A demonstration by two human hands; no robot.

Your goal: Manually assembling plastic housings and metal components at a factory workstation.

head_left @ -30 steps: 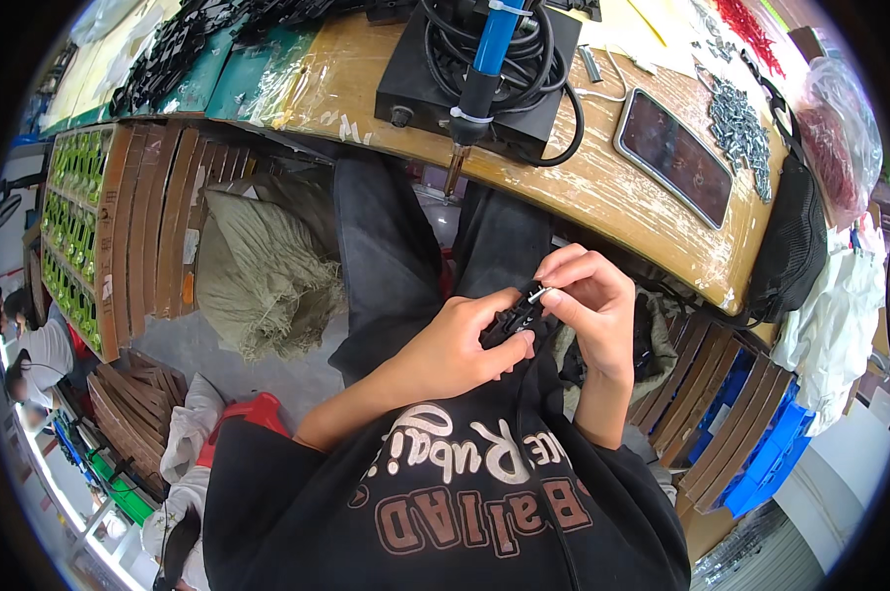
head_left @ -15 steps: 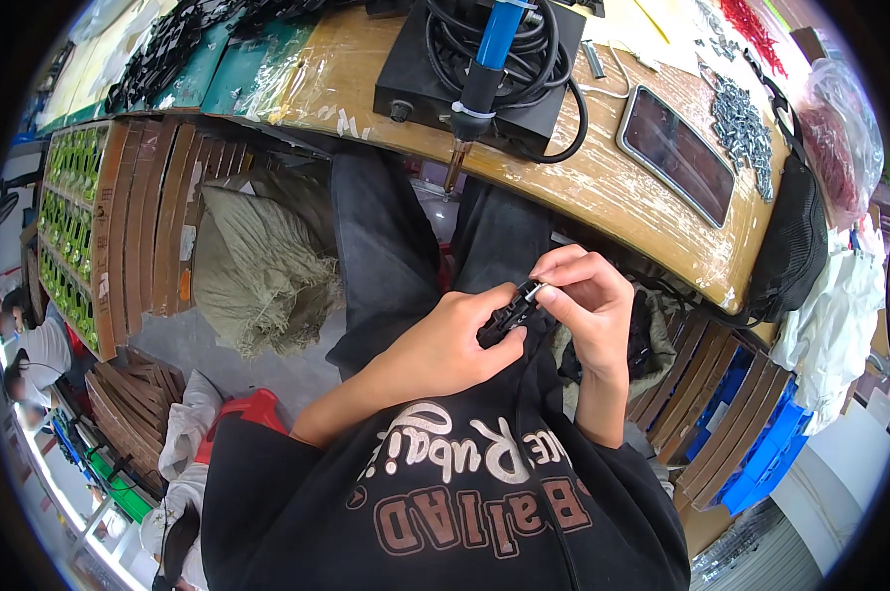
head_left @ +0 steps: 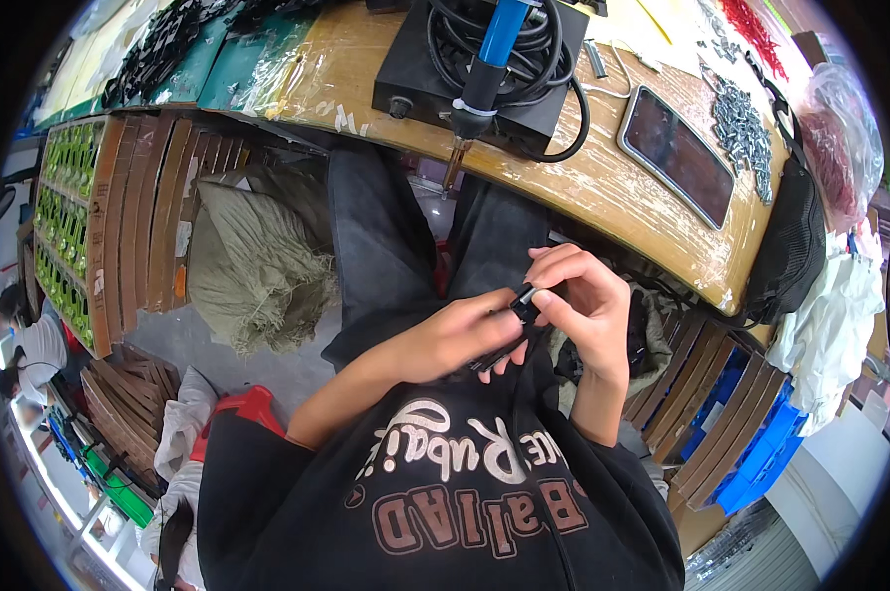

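Above my lap, my left hand [head_left: 453,341] is closed around small black plastic parts, its fingers partly smeared by motion. One black plastic part [head_left: 526,305] sticks up from its fingertips, and a dark piece shows beneath the fingers by the palm. My right hand [head_left: 591,307] pinches the upper end of that part between thumb and forefinger, its other fingers curled. Between the hands, the exact form of the part is too small to tell. A soldering iron [head_left: 479,87] with a blue handle hangs tip-down over the table edge, beyond both hands.
On the wooden table [head_left: 602,182] lie a black box [head_left: 405,74] with coiled cable, a phone [head_left: 676,156] and a heap of small metal pieces [head_left: 740,123]. A black bag [head_left: 790,246] hangs at the right corner. A woven sack [head_left: 258,256] stands at left, beside stacked trays [head_left: 154,217].
The black part has turned more upright between my hands. My left fingers have shifted and loosened, and the bright bit at my right fingertips no longer shows.
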